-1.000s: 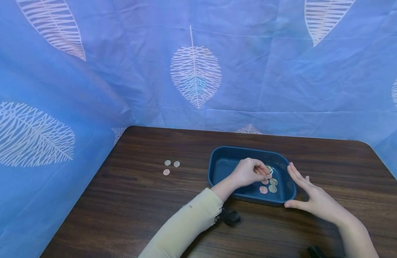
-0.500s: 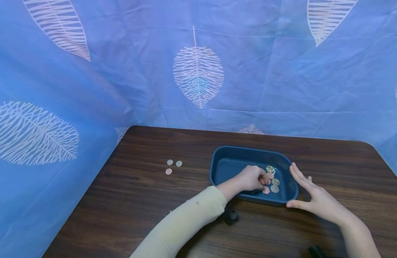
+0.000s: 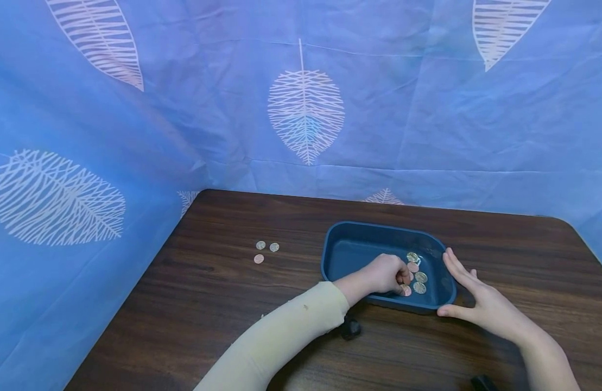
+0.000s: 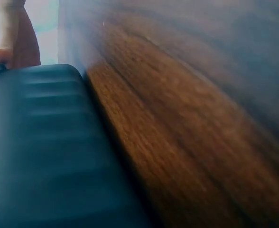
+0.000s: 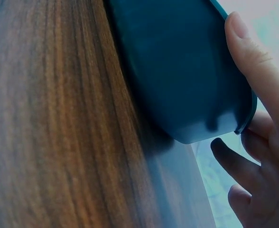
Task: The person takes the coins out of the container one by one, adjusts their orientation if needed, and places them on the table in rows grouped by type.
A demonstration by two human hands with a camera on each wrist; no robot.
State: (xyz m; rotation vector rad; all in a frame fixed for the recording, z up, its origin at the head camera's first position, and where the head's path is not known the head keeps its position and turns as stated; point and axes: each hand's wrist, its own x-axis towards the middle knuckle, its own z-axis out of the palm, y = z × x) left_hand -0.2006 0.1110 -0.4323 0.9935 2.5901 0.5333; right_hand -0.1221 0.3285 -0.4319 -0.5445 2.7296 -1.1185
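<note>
In the head view my left hand [image 3: 385,271] reaches over the near side of a dark blue rectangular tray [image 3: 349,231]. Its fingers are curled down, with thumb and fingertips pinching at a copper coin [image 3: 406,291] on the tray floor. Close by lie more coins, copper ones such as this coin [image 3: 413,267] and silvery ones such as this coin [image 3: 419,288]. My right hand [image 3: 486,296] steadies the tray's right end, fingers extended and spread. In the right wrist view its thumb [image 5: 246,47] lies along the tray's rim.
On the wooden table [image 3: 193,304], left of the tray, sit two silvery coins [image 3: 261,245] and a copper coin [image 3: 259,259]. A blue cloth [image 3: 222,108] with white leaf patterns hangs behind the table. Below my left wrist shows a black wrist device [image 3: 350,328].
My left hand has come down and toward the near side of the tray, from the farther coins to the near copper coin. The right hand stays at the tray's end. The view shifts slightly.
</note>
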